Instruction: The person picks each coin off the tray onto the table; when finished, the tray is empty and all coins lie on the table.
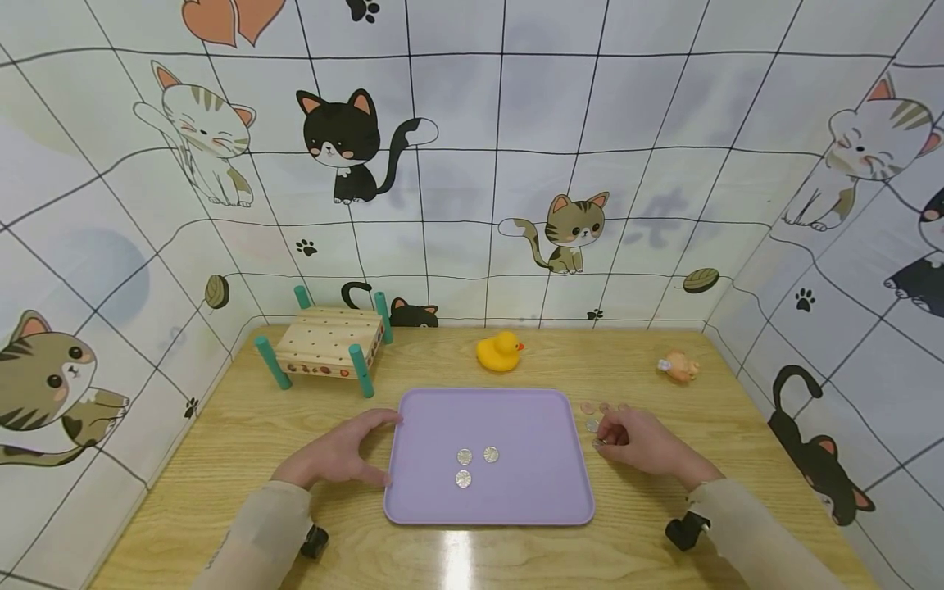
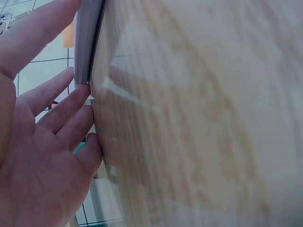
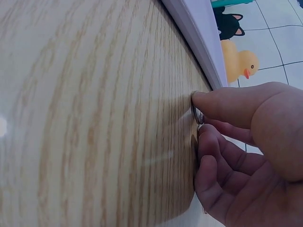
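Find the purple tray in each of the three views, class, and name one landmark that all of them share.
Head: lower centre, the purple tray lies flat between the left hand and the right hand.
Left wrist: only its edge shows, at the top left of centre, beside the left hand's fingers.
Right wrist: its edge slants down from the top, right of centre, towards the thumb.
Shared landmark: the wooden tabletop.

Lilac tray (image 1: 531,492), silvery coins (image 1: 464,456), ylw duck (image 1: 498,353), lt-brn grained table (image 1: 428,365), wht backdrop (image 1: 457,106) w/ blk grid & cat prints
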Demonstrator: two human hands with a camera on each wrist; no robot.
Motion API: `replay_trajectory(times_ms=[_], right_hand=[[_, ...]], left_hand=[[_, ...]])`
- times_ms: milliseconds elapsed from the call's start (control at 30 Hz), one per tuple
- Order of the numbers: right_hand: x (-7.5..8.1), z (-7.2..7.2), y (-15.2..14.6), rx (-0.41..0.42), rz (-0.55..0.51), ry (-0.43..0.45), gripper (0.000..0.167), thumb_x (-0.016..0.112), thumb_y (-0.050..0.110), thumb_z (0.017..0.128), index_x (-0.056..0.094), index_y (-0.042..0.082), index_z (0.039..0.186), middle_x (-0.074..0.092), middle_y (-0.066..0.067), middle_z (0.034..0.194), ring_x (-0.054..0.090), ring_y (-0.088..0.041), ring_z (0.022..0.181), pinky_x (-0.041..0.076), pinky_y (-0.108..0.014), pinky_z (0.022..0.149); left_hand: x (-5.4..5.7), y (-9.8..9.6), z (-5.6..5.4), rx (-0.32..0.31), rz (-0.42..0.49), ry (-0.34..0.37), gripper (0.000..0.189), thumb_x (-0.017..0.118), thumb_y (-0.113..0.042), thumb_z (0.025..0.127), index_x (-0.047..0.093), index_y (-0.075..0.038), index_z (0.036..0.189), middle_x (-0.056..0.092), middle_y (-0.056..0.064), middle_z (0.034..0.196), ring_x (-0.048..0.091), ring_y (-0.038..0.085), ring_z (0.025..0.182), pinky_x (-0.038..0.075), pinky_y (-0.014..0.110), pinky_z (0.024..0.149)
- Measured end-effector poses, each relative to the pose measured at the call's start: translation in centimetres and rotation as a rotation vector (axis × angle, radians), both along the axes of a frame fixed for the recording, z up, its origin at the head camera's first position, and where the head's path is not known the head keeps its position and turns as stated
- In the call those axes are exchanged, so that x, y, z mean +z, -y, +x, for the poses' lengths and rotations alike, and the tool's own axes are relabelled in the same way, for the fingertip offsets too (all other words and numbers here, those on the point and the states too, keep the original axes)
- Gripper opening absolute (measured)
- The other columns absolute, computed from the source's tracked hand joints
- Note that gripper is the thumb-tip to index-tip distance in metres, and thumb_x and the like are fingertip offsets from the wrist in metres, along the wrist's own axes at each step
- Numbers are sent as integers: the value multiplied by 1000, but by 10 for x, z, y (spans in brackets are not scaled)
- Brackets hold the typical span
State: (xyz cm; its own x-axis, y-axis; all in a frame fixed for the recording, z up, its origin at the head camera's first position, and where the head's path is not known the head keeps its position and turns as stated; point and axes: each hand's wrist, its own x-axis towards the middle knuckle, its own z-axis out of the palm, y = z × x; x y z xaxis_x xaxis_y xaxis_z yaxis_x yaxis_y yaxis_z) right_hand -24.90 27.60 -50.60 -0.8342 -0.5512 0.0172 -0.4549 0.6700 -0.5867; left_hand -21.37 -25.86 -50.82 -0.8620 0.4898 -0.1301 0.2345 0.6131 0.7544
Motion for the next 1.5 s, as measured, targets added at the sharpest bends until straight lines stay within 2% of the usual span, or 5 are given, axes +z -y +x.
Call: replay_trajectory(times_ms=[300, 600, 733, 1167, 1500], right_hand=[[9, 1, 5, -55, -3, 59, 8, 76, 15, 97, 69, 12, 96, 63, 7, 80, 53, -5, 69, 47, -23, 59], [19, -7, 19, -65, -8, 7, 5, 69, 18, 103, 69, 14, 101, 63, 7, 78, 52, -5, 66, 46, -24, 59], [18, -11, 30, -11, -37, 53, 6, 67, 16, 103, 69, 10, 106, 63, 4, 79, 55, -5, 66, 49, -24, 59], [12, -12, 96, 199, -42, 32, 11, 76, 15, 96, 71, 13, 105, 67, 11, 88, 60, -5, 80, 56, -25, 73], [11, -6, 141, 328, -9, -9, 20, 82, 12, 89, 72, 10, 107, 69, 1, 92, 61, -13, 83, 54, -23, 75]], left_hand=[[-2, 2, -1, -3, -6, 4, 96, 97, -33, 73, 49, -14, 154, 42, 14, 163, 33, 43, 153, 26, 67, 123], [2, -1, 0, 2, 7, 15, 97, 97, -30, 73, 48, -10, 154, 41, 16, 163, 33, 44, 153, 25, 67, 123], [2, -1, 0, 5, 5, 15, 96, 97, -30, 73, 48, -10, 154, 41, 16, 163, 33, 43, 153, 26, 67, 123], [1, 0, 1, 3, -4, 1, 96, 96, -32, 73, 49, -10, 154, 43, 17, 162, 34, 44, 152, 26, 67, 123], [2, 0, 0, -3, -5, 2, 95, 96, -31, 74, 49, -10, 154, 43, 17, 162, 34, 44, 152, 26, 67, 123]])
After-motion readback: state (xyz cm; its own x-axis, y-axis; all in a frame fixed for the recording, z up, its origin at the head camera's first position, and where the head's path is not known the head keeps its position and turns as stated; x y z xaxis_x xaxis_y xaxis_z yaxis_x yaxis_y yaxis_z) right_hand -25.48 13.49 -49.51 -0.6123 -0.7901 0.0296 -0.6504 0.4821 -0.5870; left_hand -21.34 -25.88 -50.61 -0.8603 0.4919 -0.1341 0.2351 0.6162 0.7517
